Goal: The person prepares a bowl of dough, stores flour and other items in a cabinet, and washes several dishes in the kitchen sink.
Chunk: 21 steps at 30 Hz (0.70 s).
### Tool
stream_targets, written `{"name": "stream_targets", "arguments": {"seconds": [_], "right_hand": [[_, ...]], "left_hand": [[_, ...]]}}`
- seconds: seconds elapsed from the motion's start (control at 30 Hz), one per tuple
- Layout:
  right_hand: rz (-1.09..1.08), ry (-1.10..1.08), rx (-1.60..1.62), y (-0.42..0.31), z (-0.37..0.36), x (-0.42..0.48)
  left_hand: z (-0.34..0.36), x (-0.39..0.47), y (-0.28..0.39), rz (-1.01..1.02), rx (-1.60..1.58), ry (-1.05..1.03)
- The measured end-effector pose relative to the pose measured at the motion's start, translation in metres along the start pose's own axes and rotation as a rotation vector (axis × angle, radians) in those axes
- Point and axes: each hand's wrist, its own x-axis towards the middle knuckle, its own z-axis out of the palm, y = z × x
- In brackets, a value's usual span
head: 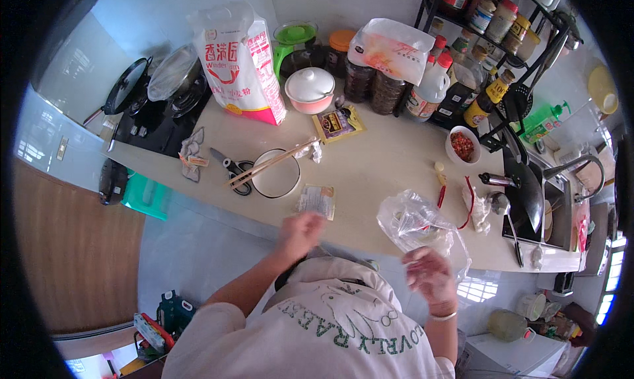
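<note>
My left hand (pixel 300 235) is at the counter's front edge, blurred, with its fingers curled. Just beyond it lies a small flat printed packet (pixel 317 201). A white bowl (pixel 280 178) with a dark rim stands farther off, with wooden chopsticks (pixel 273 164) laid across it. Scissors (pixel 235 173) with grey and black handles are beside the bowl. At the right, a clear plastic bag (pixel 413 215) spreads on the counter and hangs over its edge. My right hand (pixel 430 275) is close against the bag, blurred; whether it grips the film cannot be told.
A flour bag (pixel 233 67), a lidded pink-and-white pot (pixel 310 92) and a yellow-purple sachet (pixel 339 124) stand or lie behind. To the right are a bowl of chopped red chili (pixel 462 145), dried chilies (pixel 466 200), a ladle (pixel 507 215), bottles and a sink holding a wok (pixel 525 196).
</note>
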Motion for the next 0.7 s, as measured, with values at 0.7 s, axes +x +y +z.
{"name": "stream_targets", "arguments": {"seconds": [0.7], "right_hand": [[-0.159, 0.264, -1.603, 0.108, 0.066, 0.187]], "left_hand": [[0.005, 0.004, -0.014, -0.594, -0.925, 0.231]]}}
